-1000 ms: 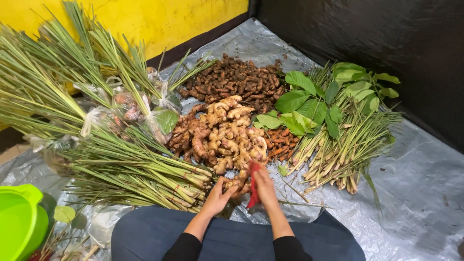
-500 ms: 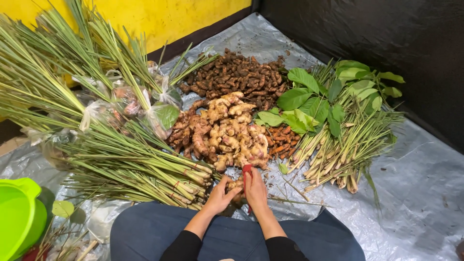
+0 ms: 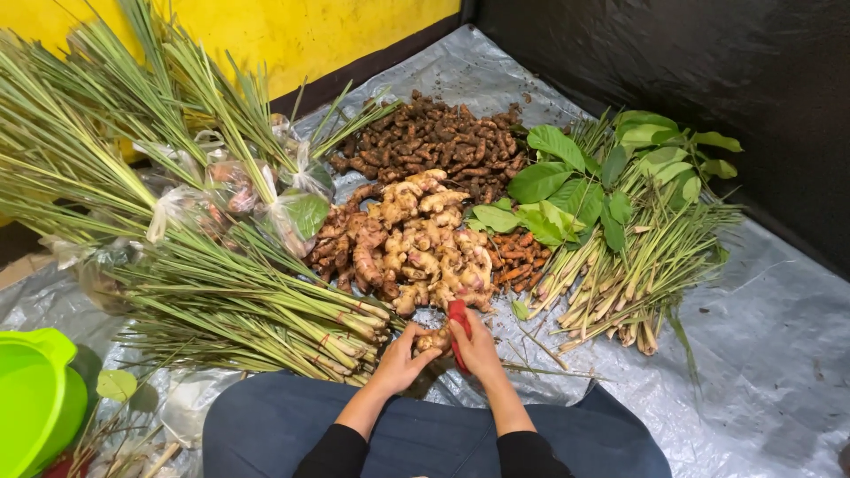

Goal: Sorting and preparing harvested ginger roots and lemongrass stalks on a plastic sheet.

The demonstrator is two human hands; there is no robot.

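My left hand (image 3: 400,358) holds a small piece of ginger (image 3: 433,339) just in front of my knees. My right hand (image 3: 478,350) grips a red-handled tool (image 3: 459,319) pressed against that piece; its blade is hidden. Both hands sit at the near edge of a pale ginger pile (image 3: 416,243) on the grey plastic sheet (image 3: 761,354).
Lemongrass bundles (image 3: 204,292) lie to the left, clear bags (image 3: 292,212) among them. A dark root heap (image 3: 434,142) lies behind, small orange roots (image 3: 518,252) and leafy stalks (image 3: 620,230) to the right. A green plastic basin (image 3: 35,398) stands at the lower left. A black wall rises behind.
The hands have stayed at the near edge of the ginger pile. The red tool has tilted from beside the right wrist to over the held ginger piece.
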